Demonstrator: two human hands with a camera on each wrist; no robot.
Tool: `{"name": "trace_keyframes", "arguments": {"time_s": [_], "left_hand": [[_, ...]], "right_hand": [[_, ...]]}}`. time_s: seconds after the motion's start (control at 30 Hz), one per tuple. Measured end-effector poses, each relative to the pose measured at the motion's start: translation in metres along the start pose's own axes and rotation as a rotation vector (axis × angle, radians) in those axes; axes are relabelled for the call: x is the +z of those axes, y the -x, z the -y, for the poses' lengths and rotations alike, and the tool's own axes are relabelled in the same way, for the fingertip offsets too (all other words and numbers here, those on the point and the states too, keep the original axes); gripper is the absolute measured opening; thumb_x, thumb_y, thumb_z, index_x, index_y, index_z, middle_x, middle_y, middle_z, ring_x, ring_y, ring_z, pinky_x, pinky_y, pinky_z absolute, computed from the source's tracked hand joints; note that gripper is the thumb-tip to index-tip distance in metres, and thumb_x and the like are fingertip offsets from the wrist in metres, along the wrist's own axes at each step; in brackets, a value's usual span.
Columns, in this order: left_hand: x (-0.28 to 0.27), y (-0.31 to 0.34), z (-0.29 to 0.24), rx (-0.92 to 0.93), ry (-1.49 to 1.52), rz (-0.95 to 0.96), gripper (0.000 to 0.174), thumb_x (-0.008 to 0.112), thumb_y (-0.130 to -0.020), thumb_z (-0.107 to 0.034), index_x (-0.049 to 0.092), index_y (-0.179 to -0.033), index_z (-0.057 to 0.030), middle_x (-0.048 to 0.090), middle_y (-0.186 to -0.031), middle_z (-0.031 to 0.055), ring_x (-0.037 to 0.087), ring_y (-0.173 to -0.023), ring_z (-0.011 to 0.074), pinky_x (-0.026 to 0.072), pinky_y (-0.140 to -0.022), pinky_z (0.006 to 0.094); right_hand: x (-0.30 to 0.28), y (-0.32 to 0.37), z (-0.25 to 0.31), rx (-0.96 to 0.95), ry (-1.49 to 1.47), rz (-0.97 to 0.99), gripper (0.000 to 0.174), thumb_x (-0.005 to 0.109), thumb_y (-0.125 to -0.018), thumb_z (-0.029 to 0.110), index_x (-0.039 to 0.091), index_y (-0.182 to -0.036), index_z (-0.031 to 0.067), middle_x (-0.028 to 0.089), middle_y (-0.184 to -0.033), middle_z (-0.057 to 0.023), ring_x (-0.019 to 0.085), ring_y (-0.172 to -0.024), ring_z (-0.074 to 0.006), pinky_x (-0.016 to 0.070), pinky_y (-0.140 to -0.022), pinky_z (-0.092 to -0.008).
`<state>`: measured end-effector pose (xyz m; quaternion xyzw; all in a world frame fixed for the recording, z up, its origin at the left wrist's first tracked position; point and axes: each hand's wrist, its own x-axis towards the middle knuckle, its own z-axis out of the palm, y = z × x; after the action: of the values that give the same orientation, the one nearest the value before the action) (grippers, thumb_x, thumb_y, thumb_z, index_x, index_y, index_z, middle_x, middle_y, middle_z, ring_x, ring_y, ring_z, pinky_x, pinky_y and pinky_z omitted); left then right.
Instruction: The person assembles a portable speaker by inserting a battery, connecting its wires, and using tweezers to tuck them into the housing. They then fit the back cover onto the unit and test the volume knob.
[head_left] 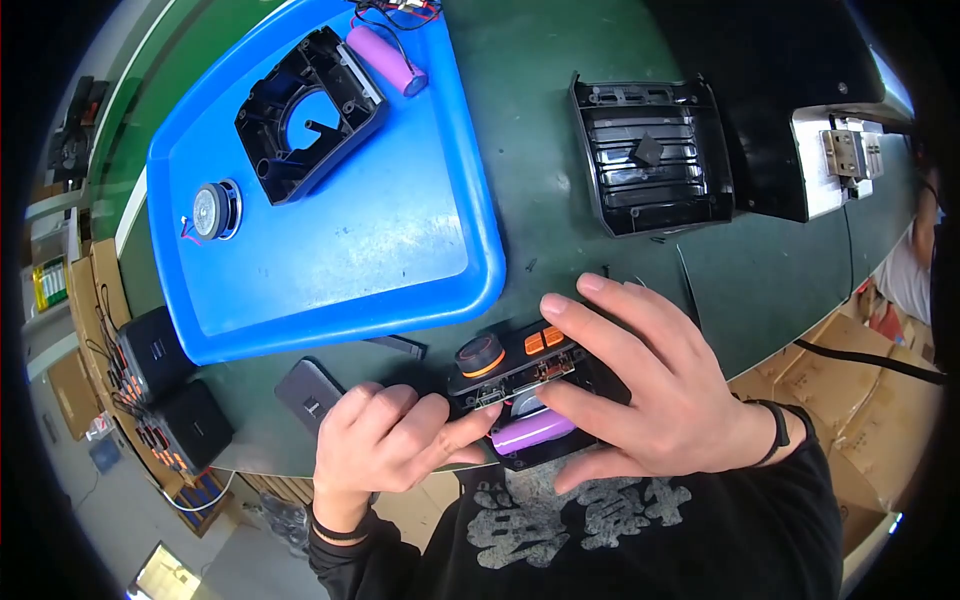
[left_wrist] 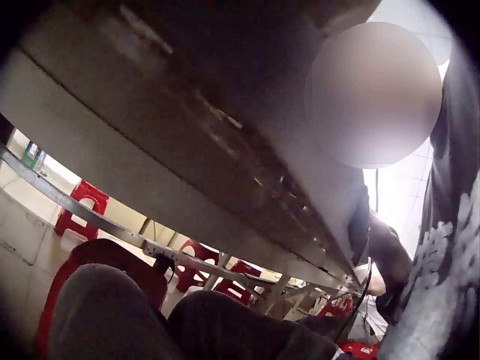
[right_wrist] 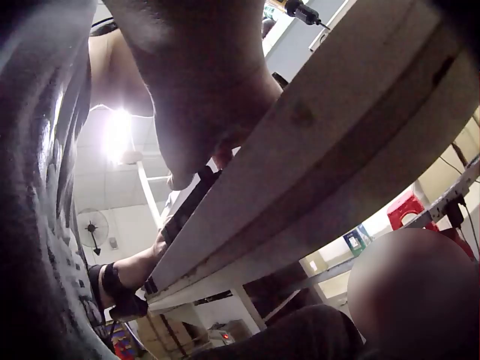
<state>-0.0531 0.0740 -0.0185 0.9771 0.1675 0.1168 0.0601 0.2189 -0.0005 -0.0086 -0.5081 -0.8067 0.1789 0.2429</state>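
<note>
A black speaker housing (head_left: 512, 462) lies at the near table edge in the head view, its inside exposed. It carries a round knob (head_left: 480, 354), orange buttons (head_left: 545, 341), a circuit board (head_left: 545, 371) and a purple battery cell (head_left: 533, 431). My left hand (head_left: 385, 440) holds the housing's left end, index fingertip by the board, other fingers curled. Spread over the right end, my right hand (head_left: 650, 390) has one fingertip at the board and two straight fingers beyond the buttons. Its palm hides that end. In the right wrist view the right hand (right_wrist: 206, 90) shows from below.
A blue tray (head_left: 480, 240) holds a black frame (head_left: 310, 115), a round speaker driver (head_left: 215, 210) and another purple cell (head_left: 388, 62). A ribbed black cover (head_left: 650, 155) lies behind. Finished-looking black speakers (head_left: 190, 425) stand left, and a dark flat piece (head_left: 308, 392) lies near.
</note>
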Motion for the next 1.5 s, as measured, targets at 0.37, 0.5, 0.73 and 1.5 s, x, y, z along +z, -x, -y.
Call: {"name": "trace_keyframes", "arguments": {"time_s": [0.37,0.5,0.73,1.5], "left_hand": [[-0.011,-0.005,-0.008,0.026,-0.151,0.059,0.055,0.069,-0.082,-0.049,0.066,-0.133,-0.0304,0.048,-0.096,-0.0050,0.049,-0.083,0.0132,0.0395,-0.067,0.0279],[-0.014,-0.002,-0.011,0.012,-0.174,0.101,0.058,0.067,-0.085,-0.044,0.061,-0.139,-0.0258,0.048,-0.096,-0.0033,0.048,-0.084,0.0141,0.0402,-0.070,0.0290],[-0.021,-0.015,-0.012,-0.139,0.176,0.095,0.053,0.070,-0.084,-0.039,0.065,-0.134,-0.0218,0.052,-0.093,0.0015,0.051,-0.080,0.0197,0.0453,-0.068,0.0338],[-0.017,-0.029,-0.048,-0.442,0.335,0.013,0.044,0.077,-0.078,-0.027,0.073,-0.119,-0.0113,0.049,-0.083,0.0044,0.054,-0.072,0.0229,0.0468,-0.064,0.0359]], "right_hand": [[-0.008,-0.005,0.012,0.031,0.104,0.041,0.051,0.074,-0.062,0.050,0.064,-0.093,0.0114,0.051,-0.145,-0.0151,0.051,-0.129,-0.0370,0.0473,-0.099,-0.0499],[-0.011,-0.001,0.009,-0.027,0.107,0.033,0.053,0.075,-0.065,0.051,0.065,-0.098,0.0095,0.047,-0.148,-0.0179,0.048,-0.130,-0.0380,0.0459,-0.101,-0.0513],[-0.005,0.009,0.006,-0.037,-0.030,-0.019,0.058,0.082,-0.066,0.040,0.065,-0.110,0.0054,0.045,-0.147,-0.0213,0.044,-0.133,-0.0407,0.0417,-0.105,-0.0506],[0.017,0.012,-0.003,-0.107,-0.152,-0.148,0.056,0.076,-0.077,0.046,0.061,-0.108,0.0021,0.043,-0.146,-0.0270,0.047,-0.128,-0.0449,0.0430,-0.103,-0.0544]]}}
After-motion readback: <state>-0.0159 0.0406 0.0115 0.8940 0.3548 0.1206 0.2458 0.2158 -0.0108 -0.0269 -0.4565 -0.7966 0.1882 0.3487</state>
